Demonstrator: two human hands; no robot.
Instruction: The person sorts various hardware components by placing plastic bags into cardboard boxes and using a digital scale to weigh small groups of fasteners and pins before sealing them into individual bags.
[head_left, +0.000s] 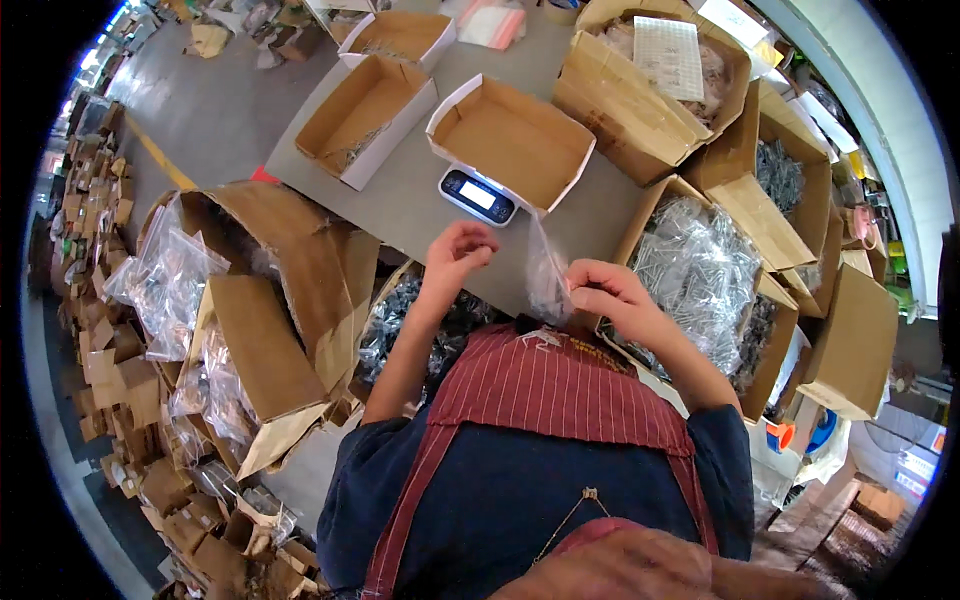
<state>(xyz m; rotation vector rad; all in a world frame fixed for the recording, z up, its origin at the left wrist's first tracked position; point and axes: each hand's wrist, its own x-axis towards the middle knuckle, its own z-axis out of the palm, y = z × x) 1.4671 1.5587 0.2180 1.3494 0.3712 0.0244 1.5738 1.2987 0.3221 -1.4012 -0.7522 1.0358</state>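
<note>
My right hand (pixel 612 292) pinches the edge of a clear plastic bag (pixel 545 275) between thumb and fingers. The bag hangs in front of my apron, its upper end close to the corner of a shallow cardboard tray (pixel 515 140). Nothing shows in my left hand (pixel 462 252), which is raised with loosely curled fingers and the thumb a little apart. Just beyond it sits a small digital scale (pixel 477 195) with a lit display, against the tray's near side. The tray seems to rest on the scale, but its underside is hidden.
Left of the tray, another shallow box (pixel 365 115) holds a few metal pieces. On my right, an open carton (pixel 690 270) is heaped with bagged metal parts. A carton with plastic bags (pixel 170 265) stands on my left. Dark metal parts (pixel 420 320) lie below my left forearm.
</note>
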